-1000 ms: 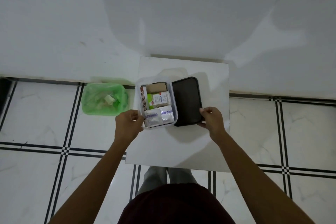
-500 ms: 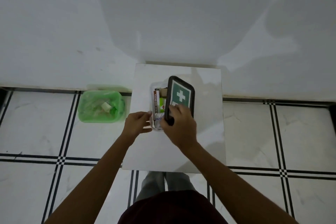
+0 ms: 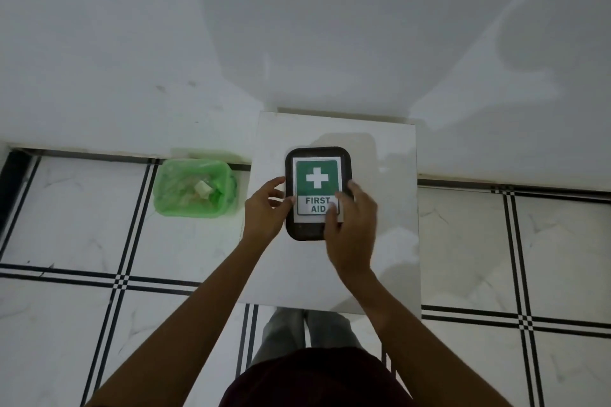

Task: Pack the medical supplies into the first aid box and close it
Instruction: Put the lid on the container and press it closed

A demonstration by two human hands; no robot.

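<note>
The first aid box [image 3: 318, 155] lies on a small white table [image 3: 380, 241], covered by its black lid with a green and white "FIRST AID" label. The supplies inside are hidden under the lid. My left hand [image 3: 266, 208] holds the box's left side, thumb on the lid's edge. My right hand [image 3: 352, 225] rests flat on the lid's near right corner, fingers spread over the label.
A green plastic bin [image 3: 195, 188] with scraps inside stands on the tiled floor left of the table. A white wall rises behind the table. My legs show below the table's near edge.
My right hand swung the black lid from the right of the open box over onto it. The lid now lies flat on the box, and the supplies are covered.
</note>
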